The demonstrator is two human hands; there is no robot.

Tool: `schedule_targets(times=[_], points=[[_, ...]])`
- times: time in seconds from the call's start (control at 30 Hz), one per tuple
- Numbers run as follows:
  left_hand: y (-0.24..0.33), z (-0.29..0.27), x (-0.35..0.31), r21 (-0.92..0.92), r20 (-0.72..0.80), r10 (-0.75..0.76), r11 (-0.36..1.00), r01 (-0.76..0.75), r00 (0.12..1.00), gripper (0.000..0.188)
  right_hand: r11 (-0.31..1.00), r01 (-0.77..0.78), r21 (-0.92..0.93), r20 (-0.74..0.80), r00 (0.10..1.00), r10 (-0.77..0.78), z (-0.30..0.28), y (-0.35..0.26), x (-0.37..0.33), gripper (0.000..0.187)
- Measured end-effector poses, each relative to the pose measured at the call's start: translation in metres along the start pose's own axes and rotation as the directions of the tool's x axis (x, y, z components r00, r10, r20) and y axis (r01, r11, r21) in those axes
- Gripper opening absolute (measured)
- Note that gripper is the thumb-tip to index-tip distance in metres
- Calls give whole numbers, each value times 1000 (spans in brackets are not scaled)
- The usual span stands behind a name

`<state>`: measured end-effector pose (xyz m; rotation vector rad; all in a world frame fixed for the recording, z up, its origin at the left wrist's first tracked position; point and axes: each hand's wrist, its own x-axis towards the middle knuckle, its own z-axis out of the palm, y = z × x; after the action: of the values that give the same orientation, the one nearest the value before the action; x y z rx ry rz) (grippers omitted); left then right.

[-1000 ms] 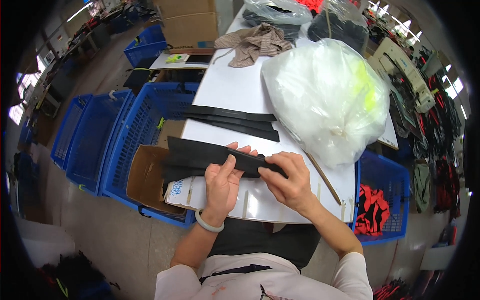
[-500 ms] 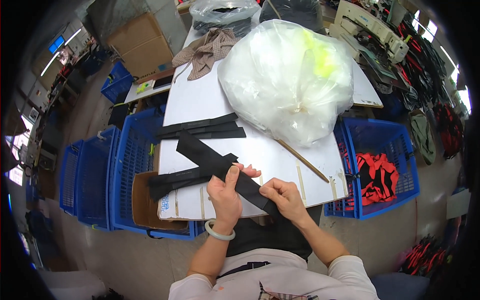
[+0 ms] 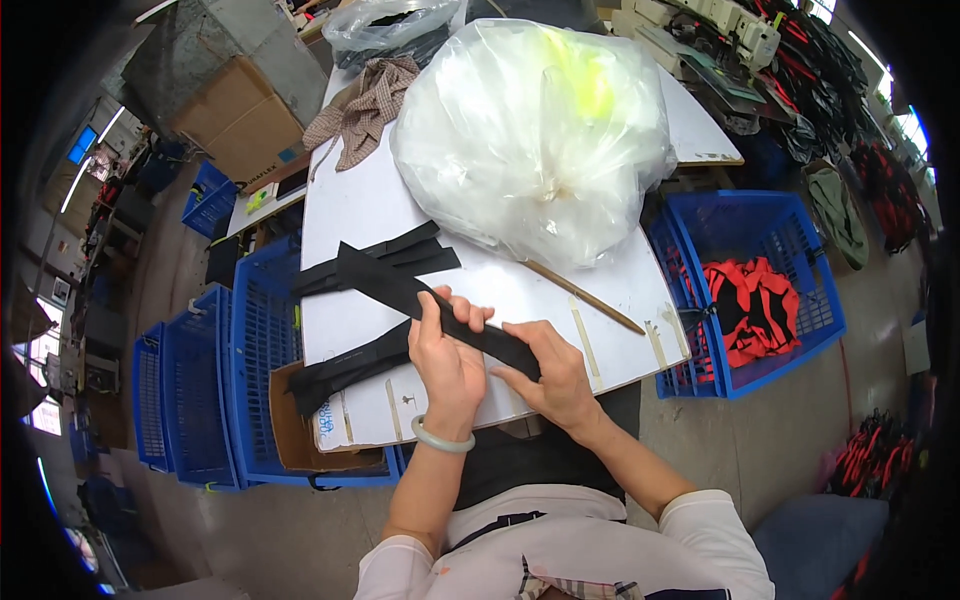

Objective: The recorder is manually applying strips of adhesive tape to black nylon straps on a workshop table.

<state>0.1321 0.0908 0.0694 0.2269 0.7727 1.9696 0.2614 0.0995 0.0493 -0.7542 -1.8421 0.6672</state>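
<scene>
A long black fabric strip [image 3: 385, 280] is held slantwise over the near part of the white table. My left hand [image 3: 448, 350] grips its middle, thumb on top and fingers beneath. At its lower right end, my right hand [image 3: 553, 378] is closed round the strip. Left of my hands lies a pile of black strips [image 3: 350, 365], partly over the table's left edge. Farther back, a second group of black strips [image 3: 385, 258] is spread on the table.
A large clear plastic bag [image 3: 530, 150] with white and yellow contents fills the table's far middle. Near it lie a thin brown stick [image 3: 590, 300] and a checked cloth [image 3: 372, 110]. Blue crates stand on both sides; the right crate [image 3: 775, 210] contains red and black pieces [image 3: 750, 310].
My right hand has turned and now wraps round the strip's end, which had hung past the table edge. My left hand's fingers have curled in. The whole view has shifted slightly.
</scene>
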Motion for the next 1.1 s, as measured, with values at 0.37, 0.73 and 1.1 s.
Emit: schedule_targets(times=[0.37,0.73,1.1], points=[[-23,-11,-2,161,118,-151,978,131,982,35,910,-355,213,82,935,346,3,4,-12,25],[-25,-30,0,193,-79,-227,952,239,971,35,770,-280,-574,-275,951,140,-13,128,95,22],[-18,-56,-23,149,-152,-253,950,276,955,33,617,-603,-506,-560,773,297,11,144,88,40]])
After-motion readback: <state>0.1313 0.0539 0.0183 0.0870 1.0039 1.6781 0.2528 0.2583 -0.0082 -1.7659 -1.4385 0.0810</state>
